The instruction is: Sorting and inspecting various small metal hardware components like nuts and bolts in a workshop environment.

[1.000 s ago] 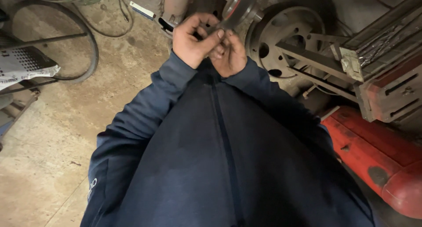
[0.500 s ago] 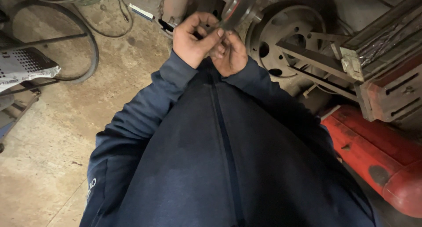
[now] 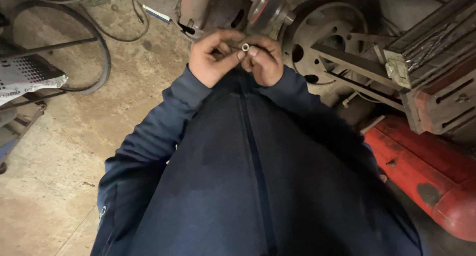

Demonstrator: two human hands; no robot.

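Note:
Both my hands are raised together in front of my chest, above my dark blue zipped jacket (image 3: 248,176). My left hand (image 3: 210,60) and my right hand (image 3: 265,60) pinch a small metal ring-shaped part (image 3: 245,47), like a nut or washer, between their fingertips. The part's hole faces the camera. Just beyond the hands sits a machine with a red-rimmed pulley or disc (image 3: 265,5).
A grey perforated wheel (image 3: 322,43) and metal brackets (image 3: 362,62) lie ahead right. A red cylinder (image 3: 426,171) lies on the right, below a red metal box (image 3: 441,102). At left, a round metal hoop frame (image 3: 94,43) and a printed sack (image 3: 27,75) sit on the concrete floor (image 3: 59,176).
My hands have stayed together at the same spot; the fingers have shifted slightly, and the small metal ring shows more plainly between the fingertips.

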